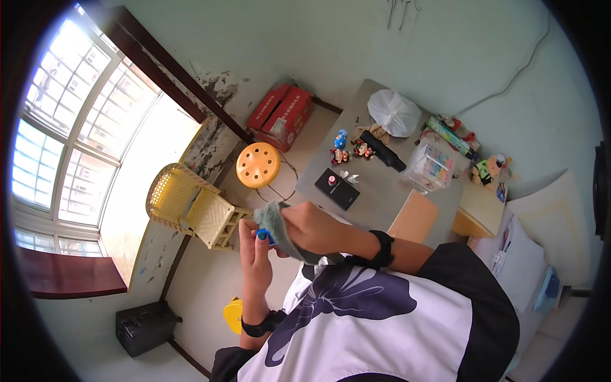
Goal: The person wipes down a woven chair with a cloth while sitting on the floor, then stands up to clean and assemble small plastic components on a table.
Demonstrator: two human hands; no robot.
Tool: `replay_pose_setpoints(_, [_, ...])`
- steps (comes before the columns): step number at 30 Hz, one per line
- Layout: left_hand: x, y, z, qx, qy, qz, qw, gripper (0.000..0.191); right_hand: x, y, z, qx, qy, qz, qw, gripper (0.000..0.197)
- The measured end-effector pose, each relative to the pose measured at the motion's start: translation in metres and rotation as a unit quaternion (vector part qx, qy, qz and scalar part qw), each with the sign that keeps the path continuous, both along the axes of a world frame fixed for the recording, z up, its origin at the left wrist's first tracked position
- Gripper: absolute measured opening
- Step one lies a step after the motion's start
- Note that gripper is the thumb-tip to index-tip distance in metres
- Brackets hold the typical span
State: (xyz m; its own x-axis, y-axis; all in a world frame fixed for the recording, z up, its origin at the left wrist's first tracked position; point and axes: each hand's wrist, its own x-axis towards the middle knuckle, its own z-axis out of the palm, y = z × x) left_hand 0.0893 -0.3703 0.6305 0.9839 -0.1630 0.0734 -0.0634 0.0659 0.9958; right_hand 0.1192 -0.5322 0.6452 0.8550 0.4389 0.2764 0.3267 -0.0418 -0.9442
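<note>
My left hand is raised in front of my body and pinches a small blue object between thumb and fingers. Most of that object is hidden, so its kind is unclear. Close beside it, my right hand grips a grey-green cloth, which wraps over its fingers and presses against the blue object. One end of the cloth hangs below the right hand. Beyond my hands, on the grey table, lies a black box with a small red-and-white item on top.
Figurines, a black folded umbrella, a white plastic bag and a clear plastic box stand on the table. A yellow stool, a pale yellow chair, a red carton and a black case are around it.
</note>
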Motion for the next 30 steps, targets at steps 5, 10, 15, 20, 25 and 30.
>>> replay_pose_setpoints(5, [0.009, 0.002, -0.001, 0.176, -0.104, 0.018, 0.979, 0.024, 0.002, 0.006, -0.049, 0.036, 0.02, -0.122, 0.992, 0.023])
replay_pose_setpoints(10, [0.021, 0.007, 0.006, 0.203, -0.146, 0.044, 0.967, 0.026, -0.006, 0.02, -0.011, 0.206, 0.116, -0.109, 0.966, 0.023])
replay_pose_setpoints(15, [0.01, 0.007, 0.01, 0.212, -0.196, 0.004, 0.957, 0.027, -0.003, 0.019, -0.006, 0.153, 0.029, -0.149, 0.977, 0.02])
replay_pose_setpoints(20, [0.009, 0.012, 0.024, 0.281, -0.239, -0.01, 0.929, 0.026, 0.0, 0.013, 0.0, 0.15, 0.104, -0.119, 0.976, 0.02])
replay_pose_setpoints(25, [0.007, 0.013, 0.027, 0.267, -0.168, -0.004, 0.949, 0.026, -0.007, 0.021, 0.008, 0.292, 0.296, -0.109, 0.903, 0.019])
replay_pose_setpoints(30, [0.011, 0.011, 0.015, 0.252, -0.09, -0.114, 0.957, 0.035, 0.0, 0.012, -0.019, 0.0, -0.124, -0.135, 0.983, 0.018])
